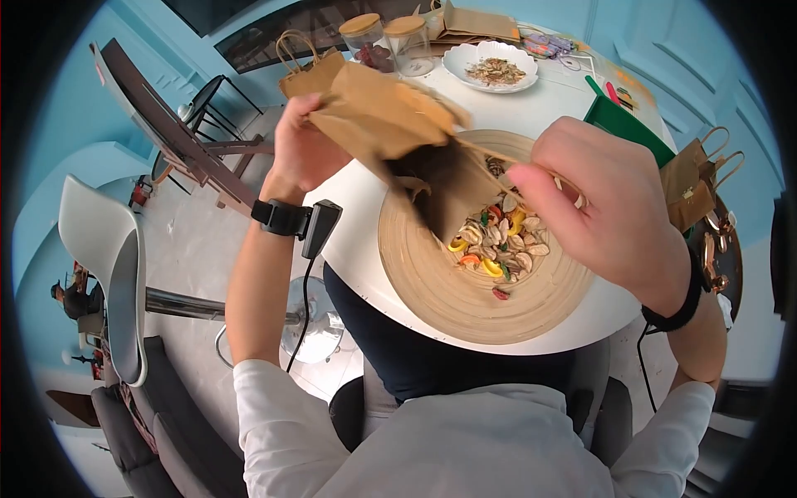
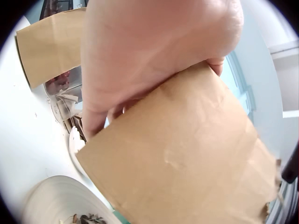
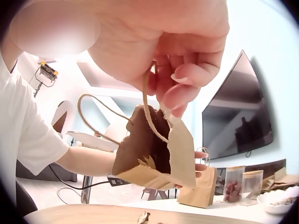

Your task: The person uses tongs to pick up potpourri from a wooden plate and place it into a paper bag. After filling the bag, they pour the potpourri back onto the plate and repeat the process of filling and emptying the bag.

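Note:
A brown paper bag is tipped over a round wooden tray, its dark mouth toward the tray. My left hand grips the bag's base end; the left wrist view shows the hand against the bag. My right hand pinches a twisted paper handle; in the right wrist view the fingers of this hand hold the handle above the bag's mouth. Dried slices and petals, yellow, orange and pale, lie on the tray.
Behind the tray stand a white scalloped bowl of dried bits, two wooden-lidded jars and another paper bag. A green box is at the back right, with more handled bags beside it.

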Demonstrator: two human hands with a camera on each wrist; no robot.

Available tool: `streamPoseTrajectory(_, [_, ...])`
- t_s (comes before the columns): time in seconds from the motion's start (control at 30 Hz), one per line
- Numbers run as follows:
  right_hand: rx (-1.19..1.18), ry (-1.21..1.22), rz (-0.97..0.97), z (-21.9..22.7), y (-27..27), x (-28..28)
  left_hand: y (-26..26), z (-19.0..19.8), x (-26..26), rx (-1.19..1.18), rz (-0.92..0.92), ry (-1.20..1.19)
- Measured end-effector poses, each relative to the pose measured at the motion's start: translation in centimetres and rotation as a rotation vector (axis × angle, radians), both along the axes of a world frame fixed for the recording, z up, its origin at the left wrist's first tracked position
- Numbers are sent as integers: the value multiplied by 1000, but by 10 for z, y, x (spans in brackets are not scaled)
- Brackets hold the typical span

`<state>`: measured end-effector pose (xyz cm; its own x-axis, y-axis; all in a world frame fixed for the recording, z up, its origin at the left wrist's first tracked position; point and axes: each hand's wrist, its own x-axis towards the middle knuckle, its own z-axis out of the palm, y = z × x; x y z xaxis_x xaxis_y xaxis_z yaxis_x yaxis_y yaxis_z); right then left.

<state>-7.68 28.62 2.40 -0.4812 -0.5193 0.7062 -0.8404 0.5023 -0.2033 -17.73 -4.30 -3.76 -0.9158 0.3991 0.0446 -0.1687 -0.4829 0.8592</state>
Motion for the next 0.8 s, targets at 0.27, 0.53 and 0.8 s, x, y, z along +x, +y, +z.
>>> streamPoseTrajectory(0.27, [4,230,-198,-2,5,3,7,7,1,51,74,-13])
streamPoseTrajectory(0.53, [-186,-528,179,-19,-10,43,17,9,6,-1,76,157])
streamPoseTrajectory(0.8, [-191,-221,150,-28,2,41,2,4,4,2,143,123])
